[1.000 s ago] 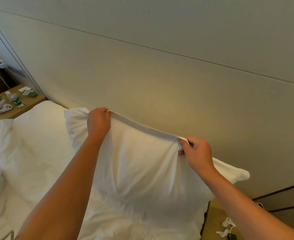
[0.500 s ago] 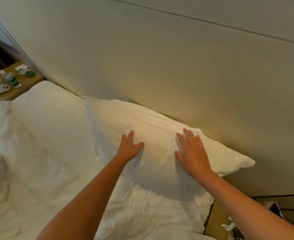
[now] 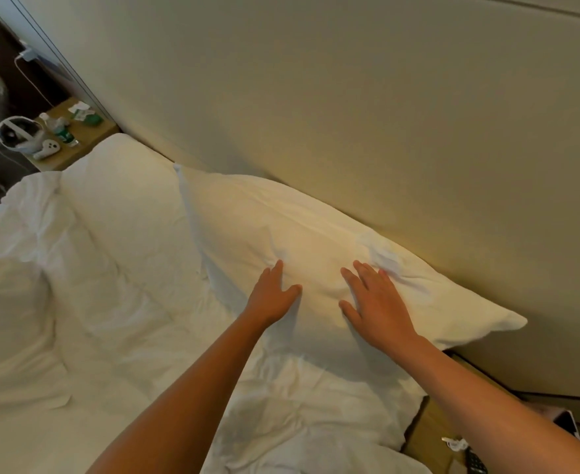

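A white pillow [image 3: 247, 217] lies on the bed, its long edge against the padded beige headboard [image 3: 350, 97]. My left hand [image 3: 273, 297] presses flat on the pillow's near side, fingers straight. My right hand [image 3: 376, 306] lies flat on it a little to the right, fingers spread. Neither hand grips the fabric. A second white pillow [image 3: 117, 186] sits to the left, also against the headboard.
A crumpled white duvet [image 3: 93, 319] covers the bed. A wooden nightstand [image 3: 87, 135] at the far left holds a white headset, a controller and a small bottle. Another nightstand [image 3: 429, 436] at the lower right carries a white cable and a remote.
One second ago both hands gripped the pillow's top edge and held it up. They let it go, it dropped against the headboard, and both palms now press on it.
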{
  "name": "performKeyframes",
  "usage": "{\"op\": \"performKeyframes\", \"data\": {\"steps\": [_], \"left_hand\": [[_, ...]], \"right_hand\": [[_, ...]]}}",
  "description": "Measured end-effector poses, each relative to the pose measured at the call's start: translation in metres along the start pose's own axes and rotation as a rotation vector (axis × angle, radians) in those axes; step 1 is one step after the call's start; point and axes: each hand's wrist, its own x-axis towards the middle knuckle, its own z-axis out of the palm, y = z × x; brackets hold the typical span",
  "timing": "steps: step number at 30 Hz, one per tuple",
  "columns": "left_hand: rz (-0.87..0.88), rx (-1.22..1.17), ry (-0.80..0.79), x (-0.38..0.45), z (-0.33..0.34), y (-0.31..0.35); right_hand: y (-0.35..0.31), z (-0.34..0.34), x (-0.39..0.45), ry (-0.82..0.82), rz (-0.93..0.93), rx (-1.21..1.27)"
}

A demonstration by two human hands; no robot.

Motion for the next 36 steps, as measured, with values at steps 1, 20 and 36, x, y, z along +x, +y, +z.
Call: {"op": "performKeyframes", "data": {"steps": [1,20,36], "left_hand": [[-0.005,-0.005,-0.001,-0.002,0.003,0.002],[-0.351,-0.205,0.111,-0.223,-0.008,-0.119],[-0.926,-0.598,0.535,-0.696,0.049,-0.470]], "right_hand": [[0.002,0.000,-0.001,-0.008,-0.006,0.003],[-0.110,0.019,-0.064,-0.208,-0.488,-0.087],[-0.470,0.197,-0.354,-0.623,-1.054,-0.244]]}}
